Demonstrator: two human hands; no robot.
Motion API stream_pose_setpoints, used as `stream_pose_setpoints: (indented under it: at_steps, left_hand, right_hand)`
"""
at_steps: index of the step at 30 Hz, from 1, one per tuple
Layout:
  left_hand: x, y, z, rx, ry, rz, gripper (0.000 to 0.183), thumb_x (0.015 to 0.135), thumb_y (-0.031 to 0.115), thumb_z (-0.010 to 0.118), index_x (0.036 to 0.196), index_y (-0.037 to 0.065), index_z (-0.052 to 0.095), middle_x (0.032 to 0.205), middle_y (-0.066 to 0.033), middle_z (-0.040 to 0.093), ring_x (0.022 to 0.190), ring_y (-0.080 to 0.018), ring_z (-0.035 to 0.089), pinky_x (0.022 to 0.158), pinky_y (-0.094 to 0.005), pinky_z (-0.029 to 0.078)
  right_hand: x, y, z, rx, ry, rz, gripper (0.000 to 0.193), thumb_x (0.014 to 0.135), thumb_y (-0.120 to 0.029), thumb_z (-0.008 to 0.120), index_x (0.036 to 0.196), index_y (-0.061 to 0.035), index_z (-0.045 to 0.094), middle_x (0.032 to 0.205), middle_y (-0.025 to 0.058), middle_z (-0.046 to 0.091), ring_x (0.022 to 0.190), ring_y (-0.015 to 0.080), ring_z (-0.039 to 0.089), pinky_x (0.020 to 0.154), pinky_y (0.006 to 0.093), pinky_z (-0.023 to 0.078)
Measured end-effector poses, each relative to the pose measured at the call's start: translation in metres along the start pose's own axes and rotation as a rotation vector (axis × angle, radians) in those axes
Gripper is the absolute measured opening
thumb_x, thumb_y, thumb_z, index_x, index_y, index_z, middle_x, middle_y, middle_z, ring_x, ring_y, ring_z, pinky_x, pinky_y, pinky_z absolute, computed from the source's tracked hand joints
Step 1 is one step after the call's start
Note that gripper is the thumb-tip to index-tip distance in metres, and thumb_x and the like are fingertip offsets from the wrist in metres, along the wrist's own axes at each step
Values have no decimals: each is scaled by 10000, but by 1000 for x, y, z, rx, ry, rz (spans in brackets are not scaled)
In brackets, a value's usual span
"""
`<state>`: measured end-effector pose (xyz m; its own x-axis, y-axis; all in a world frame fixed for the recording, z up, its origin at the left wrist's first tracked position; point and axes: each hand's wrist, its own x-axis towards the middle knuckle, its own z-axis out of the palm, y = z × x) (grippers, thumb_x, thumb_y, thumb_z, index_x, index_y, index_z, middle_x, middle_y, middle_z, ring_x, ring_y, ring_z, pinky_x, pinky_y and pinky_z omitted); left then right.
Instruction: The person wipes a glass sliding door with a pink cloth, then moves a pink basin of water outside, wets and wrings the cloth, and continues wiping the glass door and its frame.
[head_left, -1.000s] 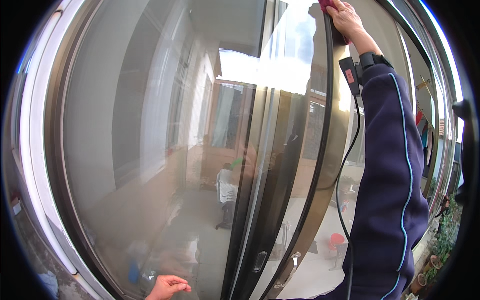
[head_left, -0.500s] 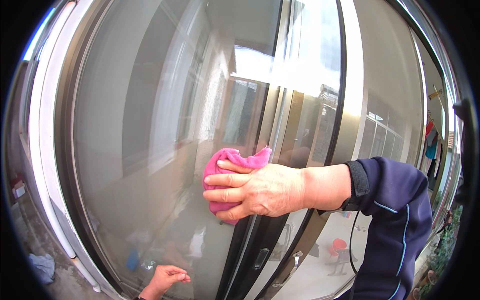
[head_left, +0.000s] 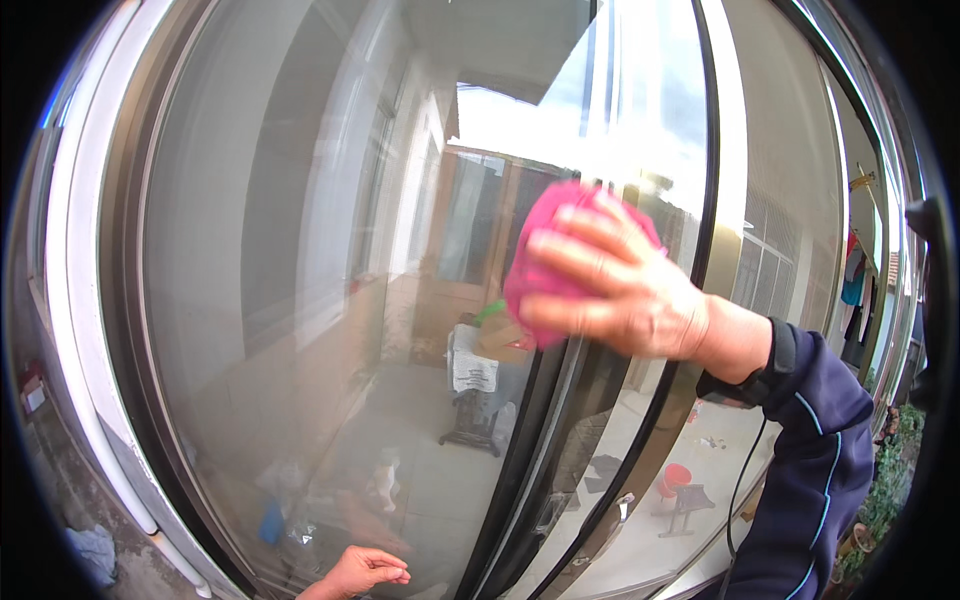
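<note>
My right hand point(head_left: 625, 295) presses a bright pink cloth point(head_left: 550, 235) toward the glass of a sliding door point(head_left: 290, 300). Its fingers are spread over the cloth, a little smeared by motion, and cover part of it. Hand and cloth are near the glass pane's dark right-hand frame point(head_left: 500, 490). Low in the picture, my left hand point(head_left: 365, 572) is loosely curved in front of the lower glass, fingers forward. Nothing shows in it, and I cannot tell whether it touches the pane.
A white pipe point(head_left: 90, 400) runs down the left wall. Through or in the glass appear a stand draped with white cloth point(head_left: 472, 365), a red bucket point(head_left: 674, 480) and a small stool point(head_left: 686, 505). Potted plants point(head_left: 890, 480) stand at far right, and a crumpled pale cloth point(head_left: 92, 552) lies lower left.
My right hand has moved the pink cloth up and to the right across the glass. My left hand has shifted slightly right and down. The view has shifted a little.
</note>
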<state>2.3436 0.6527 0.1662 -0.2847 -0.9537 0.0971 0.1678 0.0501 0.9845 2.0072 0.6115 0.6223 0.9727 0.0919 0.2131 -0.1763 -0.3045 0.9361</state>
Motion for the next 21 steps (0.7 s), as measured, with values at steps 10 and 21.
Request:
stream_pose_setpoints:
  at_steps: [10,21]
  left_hand:
    - [-26,25,-56,72,1,-23,176,896,34,634,1032,-76,649,952,-165,699,893,-221,693,843,-322,561]
    - [-37,38,-85,58,-65,49,175,867,83,667,998,-32,672,857,-103,704,792,-171,673,731,-304,550]
  right_hand:
    - [47,252,-56,-254,414,1040,426,951,-313,419,1373,-280,462,1406,128,437,1301,344,398,1082,433,325]
    - [236,27,40,73,177,-354,273,848,-210,558,1110,-258,618,1283,94,501,1249,330,442,1050,501,344]
